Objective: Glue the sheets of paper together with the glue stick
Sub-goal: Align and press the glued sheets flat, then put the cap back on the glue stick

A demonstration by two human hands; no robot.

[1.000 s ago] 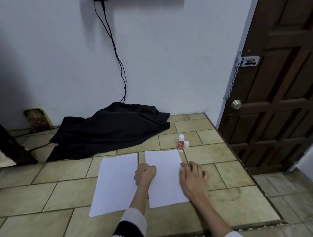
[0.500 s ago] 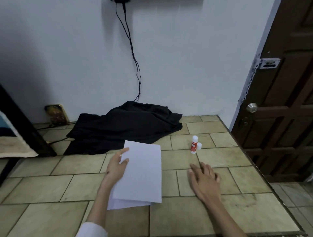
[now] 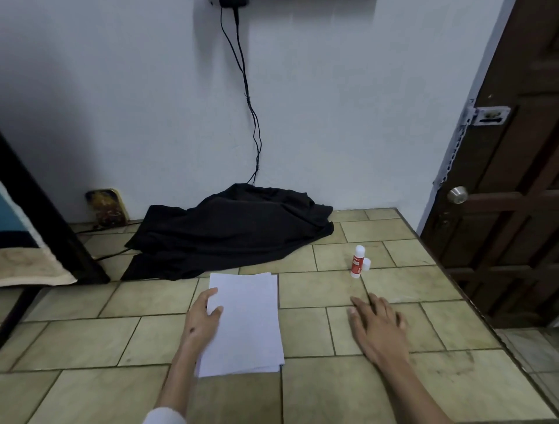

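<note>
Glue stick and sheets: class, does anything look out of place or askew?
The glue stick stands uncapped, its cap beside it. The sheets are stacked slightly askew, a lower edge showing.

You face a pale wall (image 3: pixel 332 121) | beige tiled surface (image 3: pixel 90 348) below | dark wooden door (image 3: pixel 514 212) at your right | black cloth (image 3: pixel 230 230) against the wall | cable (image 3: pixel 251 106) hanging above it

Lower sheet of paper stack (image 3: pixel 245 327) covered; only slivers show at its bottom and right edges. Label on glue stick (image 3: pixel 357 264) too small to read. Lower end of cable (image 3: pixel 246 100) hidden behind black cloth (image 3: pixel 230 230). Top edge crops wall device (image 3: pixel 230 3).
</note>
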